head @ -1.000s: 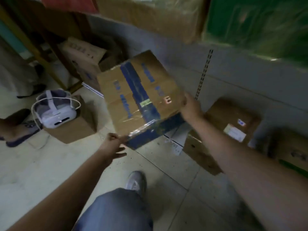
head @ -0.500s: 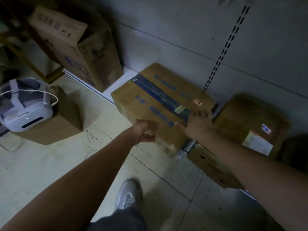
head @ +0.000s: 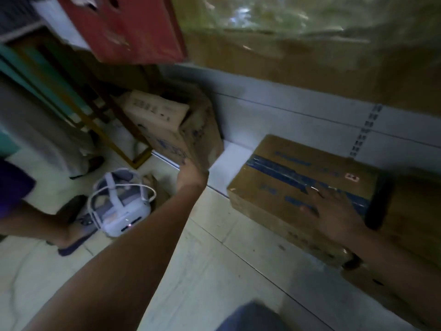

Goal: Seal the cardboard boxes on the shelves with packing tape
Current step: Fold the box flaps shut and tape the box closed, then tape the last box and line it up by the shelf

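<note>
A brown cardboard box with blue tape (head: 281, 187) lies flat on the white bottom shelf (head: 229, 161) at the right. My right hand (head: 334, 211) rests on its top with fingers spread and straight. Further left a taller printed cardboard box (head: 171, 130) stands on the same shelf. My left hand (head: 191, 175) reaches to its lower front corner and grips that edge; the fingers are blurred. No tape roll shows.
A white headset (head: 119, 206) sits on a small carton on the tiled floor (head: 214, 271). Another person's leg and shoe (head: 62, 225) stand at the left. A red box (head: 128, 27) and wrapped cartons (head: 310, 56) overhang from the upper shelf. Another brown box (head: 415, 223) is at the far right.
The taped box went from held in the air to lying on the bottom shelf. My left hand left it and moved left to the taller box; my right hand stays on its top.
</note>
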Demonstrator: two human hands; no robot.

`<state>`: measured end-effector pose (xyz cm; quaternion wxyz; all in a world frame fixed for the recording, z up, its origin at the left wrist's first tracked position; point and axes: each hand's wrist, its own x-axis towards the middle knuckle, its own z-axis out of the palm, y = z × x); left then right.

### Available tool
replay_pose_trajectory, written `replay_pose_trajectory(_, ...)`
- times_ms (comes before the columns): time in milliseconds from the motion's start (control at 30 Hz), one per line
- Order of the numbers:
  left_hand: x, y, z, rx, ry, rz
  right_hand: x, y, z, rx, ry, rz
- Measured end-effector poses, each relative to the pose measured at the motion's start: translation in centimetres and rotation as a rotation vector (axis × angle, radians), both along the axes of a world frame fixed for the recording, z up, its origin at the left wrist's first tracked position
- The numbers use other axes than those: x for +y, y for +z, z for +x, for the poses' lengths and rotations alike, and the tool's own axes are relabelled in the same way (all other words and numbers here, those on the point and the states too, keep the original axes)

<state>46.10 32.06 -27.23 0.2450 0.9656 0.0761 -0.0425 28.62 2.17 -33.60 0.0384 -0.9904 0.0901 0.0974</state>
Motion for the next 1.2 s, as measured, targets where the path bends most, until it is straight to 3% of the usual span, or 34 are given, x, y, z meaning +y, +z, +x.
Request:
replay_pose_trajectory(67,1.6,1.9,3.4,-0.075,0.068,0.028,2.5,1.7,2.1,-0.030,0.035,0.151)
replay_pose_trajectory(167,2.6,3.0,7.3,-0.134,0.019,0.293,6.6,3.9,5.1,-0.100,0.056,0.287)
replay_pose_trajectory(267,3.0,3.4,11.1,-0.181,-0.070,0.376,8.8,4.2,7.7,-0.071,0.126,0.215)
replay_pose_trajectory(400,2.3,3.8,16.2,-0.182,-0.348,0.574,9.0,0.7,9.8,0.120,0.150,0.064)
replay_pose_trajectory(500,1.6,3.1,20.9,-0.098,-0.443,0.591,8.8,-4.0,9.8,0.321,0.060,0.103)
replay_pose_trajectory(600,1.7,0.5,23.2,-0.012,-0.426,0.509,9.1,-6.6,9.6,0.337,0.062,0.040)
replay_pose_trajectory(733,2.4,-2.1,20.8,-0.137,-0.296,0.463,9.8,-4.8,10.9,0.335,0.049,0.054)
replay_pose_trajectory(800,3.0,-2.0,19.2,-0.170,-0.297,0.439,10.3,-3.0,12.4,0.203,0.008,0.166)
replay_pose_trajectory(967,5.5,-2.1,13.0,-0.201,-0.412,0.396,15.6,3.9,18.4,-0.366,-0.071,0.587)
replay_pose_trajectory(1033,6.1,-2.3,10.0,-0.225,-0.472,0.398,18.1,7.6,21.6,-0.491,-0.045,0.585)
replay_pose_trajectory(1200,9.3,-3.5,4.8,-0.274,-0.503,0.310,21.2,9.8,27.3,-0.369,-0.011,0.440)
